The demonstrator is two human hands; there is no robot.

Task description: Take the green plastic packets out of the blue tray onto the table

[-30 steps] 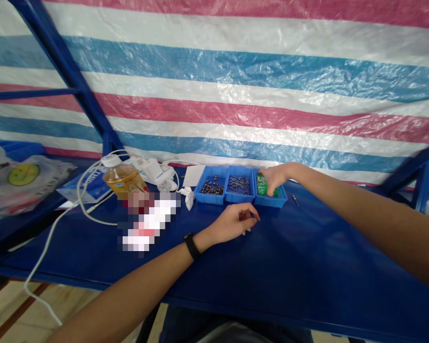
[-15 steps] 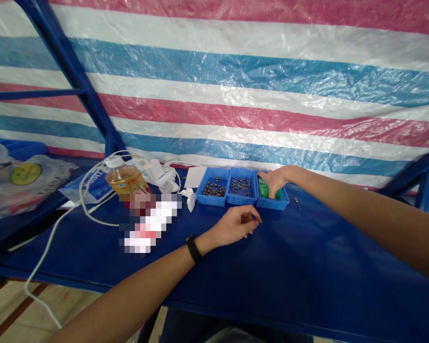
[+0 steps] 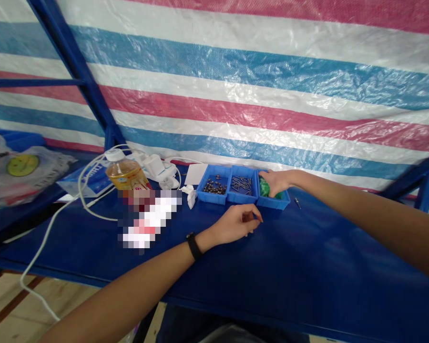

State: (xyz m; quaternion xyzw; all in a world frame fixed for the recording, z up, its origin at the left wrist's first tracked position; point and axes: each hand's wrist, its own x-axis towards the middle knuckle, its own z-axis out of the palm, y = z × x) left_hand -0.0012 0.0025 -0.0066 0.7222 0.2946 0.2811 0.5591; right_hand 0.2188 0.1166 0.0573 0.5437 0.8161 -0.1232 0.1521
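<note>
Three small blue bins stand in a row at the back of the blue table [image 3: 307,267]. The left bin [image 3: 213,191] holds several dark nuts, the middle bin [image 3: 241,190] several thin metal pins, the right bin [image 3: 273,200] green pieces. My right hand [image 3: 277,183] reaches into the right bin with its fingers curled down among the green pieces; what it grips is hidden. My left hand [image 3: 238,222] rests on the table in front of the bins, fingers curled in a loose pinch, a black band on its wrist.
A bottle of yellow liquid [image 3: 123,174] with a white cap stands at the left, beside white cables [image 3: 60,214] and a white charger [image 3: 156,167]. A loose screw [image 3: 297,203] lies right of the bins. Plastic bags [image 3: 19,171] sit far left. A striped tarp hangs behind.
My right hand has sunk a little deeper into the right bin. My left hand has stayed in place. The view has shifted slightly.
</note>
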